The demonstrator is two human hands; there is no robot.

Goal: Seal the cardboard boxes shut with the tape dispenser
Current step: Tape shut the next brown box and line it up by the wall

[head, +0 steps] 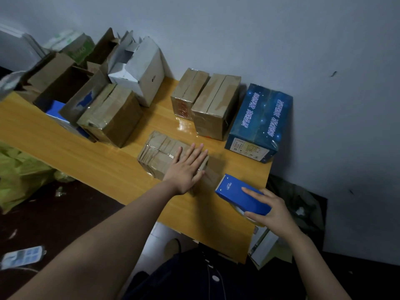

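Just one tape dispenser (240, 197), two hands (186, 169) (271, 211)

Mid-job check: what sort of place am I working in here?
Likely a small home or back-room packing corner, not a warehouse: taped cardboard boxes crowd a wooden table against a bare wall, with a blue tape dispenser held in the right hand.

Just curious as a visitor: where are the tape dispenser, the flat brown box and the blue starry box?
tape dispenser (236, 194): head view, blue top cover.
flat brown box (155, 152): head view, taped top face.
blue starry box (263, 118): head view, printed top face.
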